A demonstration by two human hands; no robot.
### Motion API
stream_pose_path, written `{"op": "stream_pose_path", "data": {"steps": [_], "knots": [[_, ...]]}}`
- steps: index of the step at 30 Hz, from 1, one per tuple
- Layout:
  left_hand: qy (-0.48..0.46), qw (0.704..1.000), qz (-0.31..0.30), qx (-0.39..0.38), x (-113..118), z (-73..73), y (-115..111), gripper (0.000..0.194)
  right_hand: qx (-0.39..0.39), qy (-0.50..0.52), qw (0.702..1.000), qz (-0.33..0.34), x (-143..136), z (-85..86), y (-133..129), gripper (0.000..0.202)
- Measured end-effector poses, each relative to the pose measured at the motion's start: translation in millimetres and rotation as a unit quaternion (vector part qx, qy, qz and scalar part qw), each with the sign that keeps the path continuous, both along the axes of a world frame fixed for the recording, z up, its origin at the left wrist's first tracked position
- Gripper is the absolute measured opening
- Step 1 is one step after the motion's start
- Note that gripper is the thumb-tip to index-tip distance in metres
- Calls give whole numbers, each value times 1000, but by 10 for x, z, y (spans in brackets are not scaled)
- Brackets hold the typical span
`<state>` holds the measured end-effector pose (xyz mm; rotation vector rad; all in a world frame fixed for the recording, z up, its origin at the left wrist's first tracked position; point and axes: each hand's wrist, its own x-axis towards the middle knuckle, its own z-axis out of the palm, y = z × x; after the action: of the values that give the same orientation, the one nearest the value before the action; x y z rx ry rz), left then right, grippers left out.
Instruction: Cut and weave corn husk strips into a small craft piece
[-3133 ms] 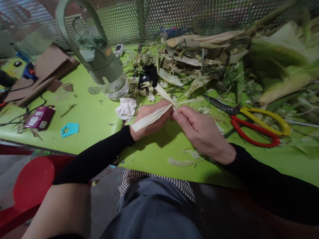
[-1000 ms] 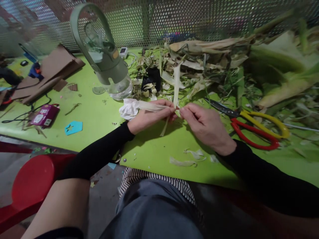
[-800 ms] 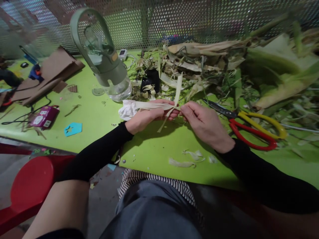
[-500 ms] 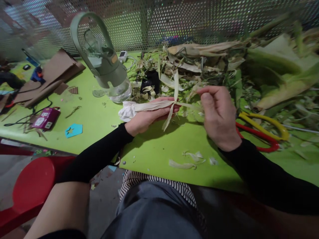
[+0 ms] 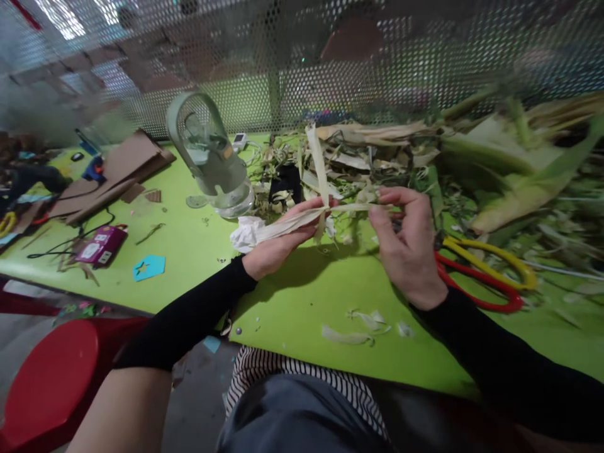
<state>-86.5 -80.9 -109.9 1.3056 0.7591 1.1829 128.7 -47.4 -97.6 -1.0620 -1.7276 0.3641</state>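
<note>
My left hand (image 5: 278, 242) is closed around a bundle of pale corn husk strips (image 5: 296, 223), which cross near its fingertips and fan out. One strip stands up from the crossing, another stretches right. A crumpled white wad (image 5: 246, 234) sits at the bundle's left end, over my wrist side. At the tip of the right-hand strip, my right hand (image 5: 409, 245) pinches the husk between thumb and fingers. Both hands are above the green table (image 5: 292, 314).
A clear bottle with a green handle lid (image 5: 214, 157) stands behind my left hand. Husks (image 5: 519, 157) heap at the back right, beside red and yellow-handled scissors (image 5: 495, 289). A purple box (image 5: 101, 246) and cardboard (image 5: 117, 167) lie left. A red stool (image 5: 51, 371) stands lower left.
The view has tilted up, so the scene sits lower. The upright strip now leans left, and my right hand's fingers have closed in on the right-hand strip, nearer my left hand.
</note>
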Motion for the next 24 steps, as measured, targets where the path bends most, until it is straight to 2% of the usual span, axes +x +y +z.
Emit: {"op": "stream_pose_path", "data": {"steps": [4,7,11,16,19,20,22,24], "knots": [[52,996,31,65,6,2,-2,45,5,39,999,5,3,-9,18,23],[118,981,63,141,12,-19,-5,51,6,53,999,7,-8,66,-52,17],[187,953,70,228,47,-72,-31,61,-2,-8,999,38,-48,148,-164,23],[252,935,73,239,104,-46,-123,76,-44,-132,984,107,-102,123,-213,41],[276,930,69,234,121,-5,-177,79,18,-91,993,67,-113,165,-264,39],[279,927,71,242,129,-6,-187,79,21,-77,994,76,-116,187,-284,36],[289,917,70,265,151,-41,-193,83,-40,-66,986,146,-123,213,-315,34],[307,905,59,287,178,-104,-183,89,-150,-54,960,230,-136,196,-323,35]]}}
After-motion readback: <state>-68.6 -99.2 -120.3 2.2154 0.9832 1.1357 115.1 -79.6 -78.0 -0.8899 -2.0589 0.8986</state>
